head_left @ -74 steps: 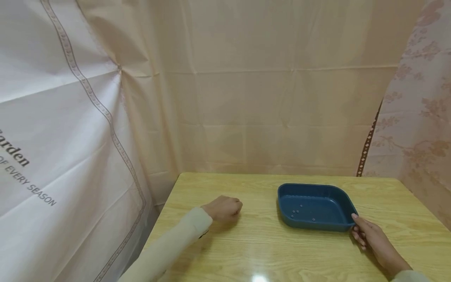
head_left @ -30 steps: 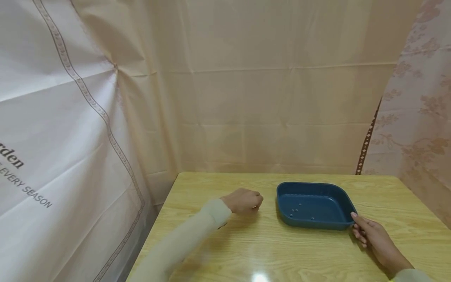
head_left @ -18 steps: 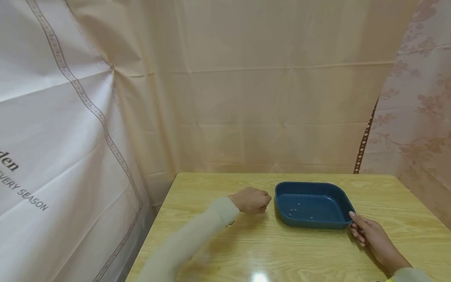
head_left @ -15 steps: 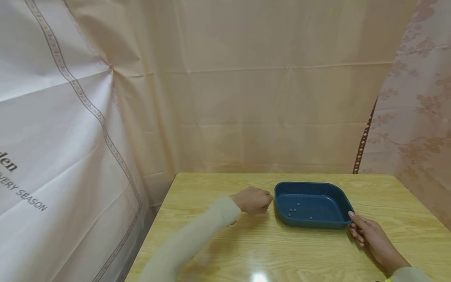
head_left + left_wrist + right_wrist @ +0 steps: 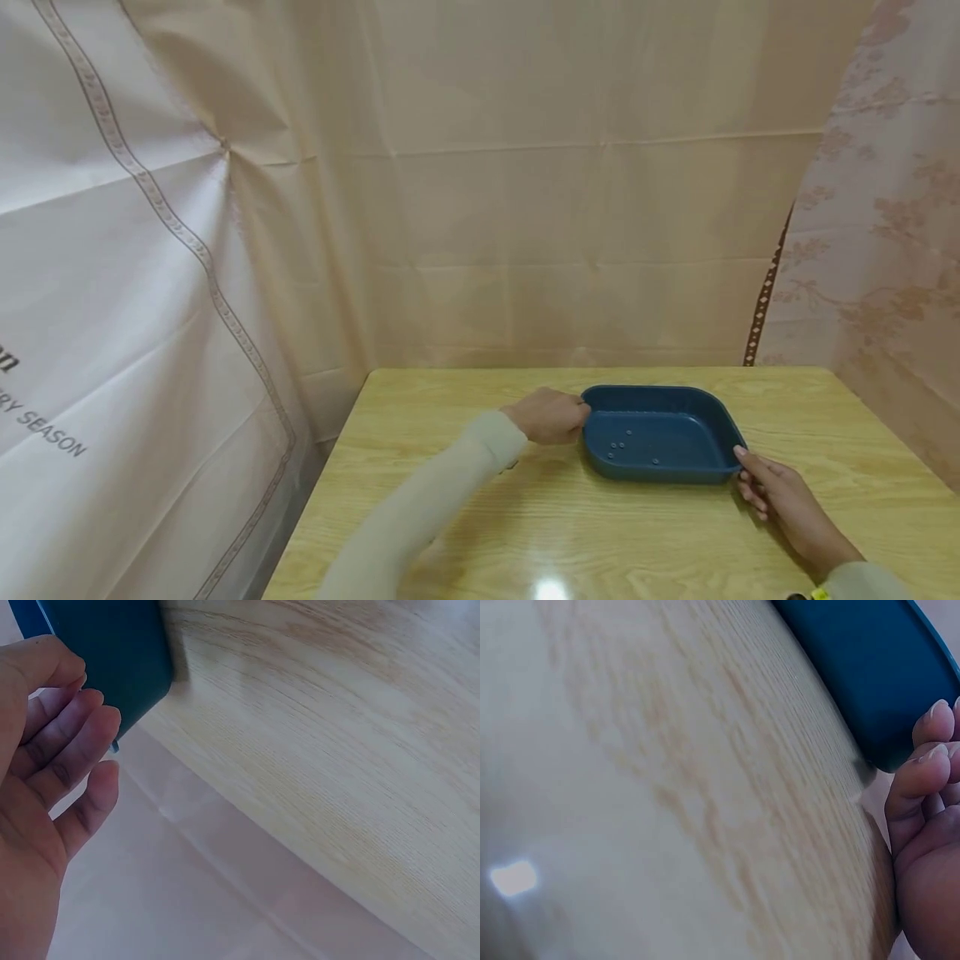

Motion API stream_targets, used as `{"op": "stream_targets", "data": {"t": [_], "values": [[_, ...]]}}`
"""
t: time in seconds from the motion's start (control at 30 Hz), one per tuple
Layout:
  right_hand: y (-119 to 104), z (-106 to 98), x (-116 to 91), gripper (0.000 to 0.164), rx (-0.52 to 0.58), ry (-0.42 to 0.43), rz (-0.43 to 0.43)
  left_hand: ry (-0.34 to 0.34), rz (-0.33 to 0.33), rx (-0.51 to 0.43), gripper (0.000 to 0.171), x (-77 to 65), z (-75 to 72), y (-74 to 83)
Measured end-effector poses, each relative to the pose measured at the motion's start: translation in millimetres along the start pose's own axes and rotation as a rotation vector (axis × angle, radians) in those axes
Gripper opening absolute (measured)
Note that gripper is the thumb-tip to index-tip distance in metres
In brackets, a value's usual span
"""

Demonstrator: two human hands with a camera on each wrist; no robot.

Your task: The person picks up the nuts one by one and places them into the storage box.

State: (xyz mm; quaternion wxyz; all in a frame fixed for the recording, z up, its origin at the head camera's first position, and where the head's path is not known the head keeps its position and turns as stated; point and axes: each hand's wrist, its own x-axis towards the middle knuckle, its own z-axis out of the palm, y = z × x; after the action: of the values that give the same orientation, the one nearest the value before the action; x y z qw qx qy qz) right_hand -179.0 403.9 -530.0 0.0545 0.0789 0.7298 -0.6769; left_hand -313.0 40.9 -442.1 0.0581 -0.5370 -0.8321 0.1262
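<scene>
A dark blue plastic tray (image 5: 675, 476) with rounded corners stands on the right half of the table. Several tiny ring-like pieces (image 5: 617, 446) lie on its floor, mostly towards the left. My left hand (image 5: 551, 416) is at the tray's left rim with its fingers curled. In the left wrist view thumb and fingertips come together around the rim line, in front of the tray's outer wall (image 5: 124, 660). My right hand (image 5: 783, 504) grips the near right corner, thumb on the rim and fingers bent beneath it. In the right wrist view the bent fingers (image 5: 926, 776) sit beside the tray's end.
The wood-grain table (image 5: 465, 517) reflects a bright light near its front. Beige cloth (image 5: 480, 208) hangs behind it, a white printed cloth (image 5: 112, 333) on the left and a floral one (image 5: 892, 250) on the right. Something small and yellow (image 5: 820, 593) shows at my right wrist.
My left hand has moved right from the middle of the table to the tray's left rim. My right hand keeps its grip on the corner. The view has turned slightly right.
</scene>
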Motion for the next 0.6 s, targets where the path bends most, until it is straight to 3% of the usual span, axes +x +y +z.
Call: {"op": "stream_targets", "data": {"t": [0.43,0.6], "values": [[1,1,-2,0.049,0.023,-0.020,-0.032,-0.004,-0.063,0.066,0.019,11.0,-7.9,-0.5],[1,1,-1,0.049,0.019,-0.015,-0.020,-0.017,-0.053,0.076,0.018,17.1,-15.0,4.3]]}}
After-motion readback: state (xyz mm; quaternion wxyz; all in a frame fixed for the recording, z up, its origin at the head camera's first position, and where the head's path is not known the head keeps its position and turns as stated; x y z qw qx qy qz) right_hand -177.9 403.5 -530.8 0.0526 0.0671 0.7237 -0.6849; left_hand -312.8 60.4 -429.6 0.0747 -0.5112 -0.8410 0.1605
